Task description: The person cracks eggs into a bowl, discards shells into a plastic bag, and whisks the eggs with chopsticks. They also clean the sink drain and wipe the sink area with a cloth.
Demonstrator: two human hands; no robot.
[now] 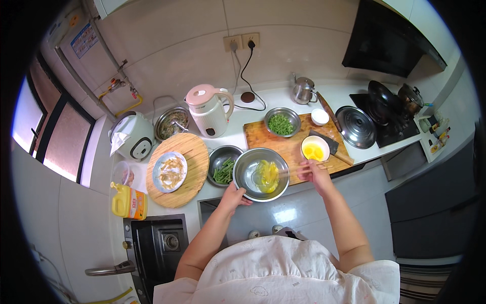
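My left hand [235,196] grips the near left rim of a metal mixing bowl [243,175] and holds it tilted over the counter's front edge. Yellow beaten egg [267,175] lies in the bowl. My right hand [316,175] is closed on chopsticks [294,173], smeared by motion, whose tips reach into the egg. Just beyond that hand, a small white bowl [305,143] with egg yolks in it stands on the wooden cutting board [253,138]. A dark-bladed cleaver [331,146] lies partly behind this bowl, its wooden handle toward the board's front right.
Left of the mixing bowl are a bowl of green beans [216,154] and a round wooden board [196,152] bearing a plate. Chopped greens fill a metal bowl [267,121] on the cutting board. Farther out stand a kettle [207,116], a pot lid [356,127] and a stove [390,129]; a sink [157,223] is near left.
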